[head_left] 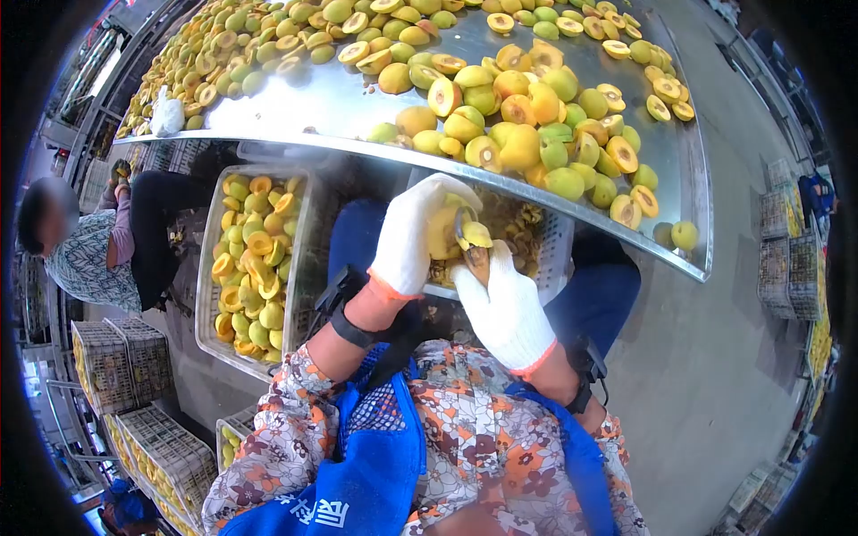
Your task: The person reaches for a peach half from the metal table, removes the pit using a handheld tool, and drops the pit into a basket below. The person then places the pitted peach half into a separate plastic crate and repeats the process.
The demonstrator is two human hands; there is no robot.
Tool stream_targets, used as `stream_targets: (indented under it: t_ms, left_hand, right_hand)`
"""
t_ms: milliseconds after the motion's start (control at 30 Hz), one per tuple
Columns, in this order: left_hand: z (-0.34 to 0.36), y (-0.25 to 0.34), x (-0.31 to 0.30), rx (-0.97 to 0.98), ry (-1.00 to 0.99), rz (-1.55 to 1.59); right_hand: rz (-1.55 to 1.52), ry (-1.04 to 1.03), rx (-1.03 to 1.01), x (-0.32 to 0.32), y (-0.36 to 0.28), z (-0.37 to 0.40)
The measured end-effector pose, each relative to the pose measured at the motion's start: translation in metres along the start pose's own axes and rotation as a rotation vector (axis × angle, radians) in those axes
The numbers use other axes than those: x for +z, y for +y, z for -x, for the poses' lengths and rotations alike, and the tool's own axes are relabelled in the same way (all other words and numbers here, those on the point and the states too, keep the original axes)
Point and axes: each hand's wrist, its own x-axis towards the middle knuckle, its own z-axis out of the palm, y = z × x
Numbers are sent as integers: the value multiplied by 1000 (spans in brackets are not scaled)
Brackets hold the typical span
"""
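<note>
My left hand (pixel 407 234), in a white knit glove, is closed around a yellow peach half (pixel 441 236) above a crate between my knees. My right hand (pixel 506 311), gloved the same way, grips the wooden handle of a pitting knife (pixel 478 262). The knife's curved metal blade is against the fruit, with a piece of yellow flesh (pixel 476 234) at it. Below both hands, the light-coloured crate (pixel 556 259) holds brown pits and scraps. The glove hides part of the peach half.
A metal table (pixel 304 103) ahead bears many halved peaches (pixel 527 98), with a raised rim facing me. At my left stands a crate (pixel 207 304) of pitted halves. A seated person (pixel 98 246) works further left. Stacked crates (pixel 147 447) stand behind at lower left.
</note>
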Motion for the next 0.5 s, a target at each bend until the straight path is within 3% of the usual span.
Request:
stream_targets:
  t_ms: [67,133,267,333,367,433,500]
  left_hand:
    - [-3,-2,-3,-23,-54,90]
    - [-3,0,-4,105,-44,-284]
    - [-8,-6,-3,58,-48,-271]
    - [-11,-17,-8,-250,-118,396]
    - [-12,-14,-9,-252,-117,396]
    - [-14,-3,-9,47,-187,-285]
    - [-15,-7,-11,45,-204,-293]
  right_hand:
    - [-70,7,91,0,-1,-2]
    - [-55,5,71,3,4,-2]
    - [-80,-14,96,1,7,-1]
    - [-72,-56,71,-1,6,1]
    - [-72,-57,73,-1,6,1]
    - [-110,-26,151,0,6,0]
    - [-114,-36,129,0,10,-1]
